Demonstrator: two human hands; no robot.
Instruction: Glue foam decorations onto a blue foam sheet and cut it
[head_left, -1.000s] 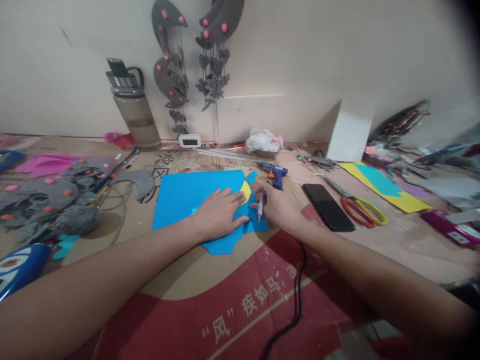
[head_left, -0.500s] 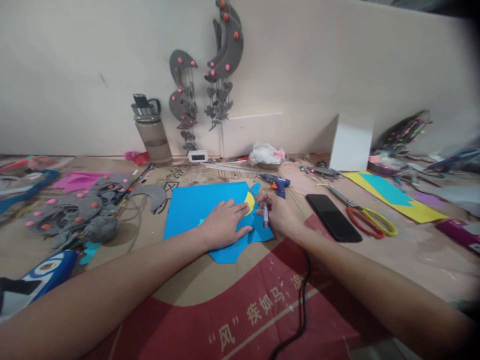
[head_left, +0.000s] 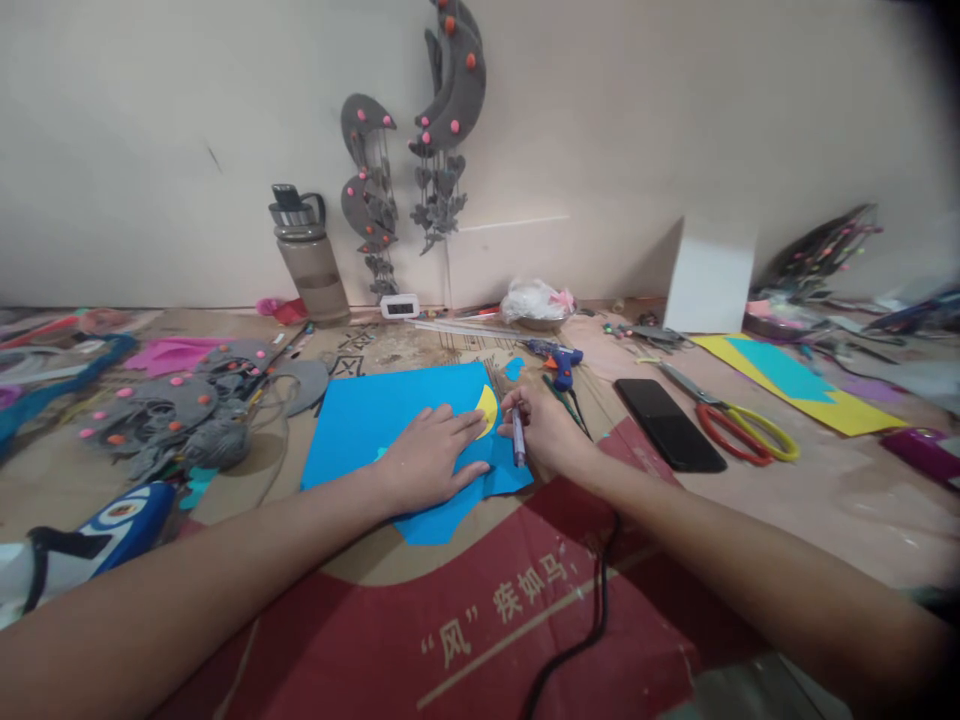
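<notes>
Blue craft sheet (head_left: 375,410) lies flat on cardboard (head_left: 450,560) over the bench (head_left: 832,510); it's the landmark. Left hand (head_left: 431,460) palm-down on the sheet, fingers extended and loosely spread, gripping nothing, fingertips touching the yellow crescent (head_left: 489,408). Crescent lies on the sheet, near its right edge. Right hand (head_left: 555,430) at the sheet's right edge, fingers closed round a slim pen (head_left: 519,440); pen tip contact can't be made out.

Just beyond the sheet's far right corner: small blue scrap (head_left: 514,368), then a blue glue gun (head_left: 559,365). Right of the sheet: black smartphone (head_left: 667,425), then scissors (head_left: 709,403) with red and yellow handles; farther right, a turquoise piece (head_left: 780,370) on a yellow sheet (head_left: 870,415). Left of the sheet: grey felt pieces (head_left: 150,410) with pink and orange dots. Behind the sheet: water bottle (head_left: 313,275) and small digital clock (head_left: 400,306), both upright.
</notes>
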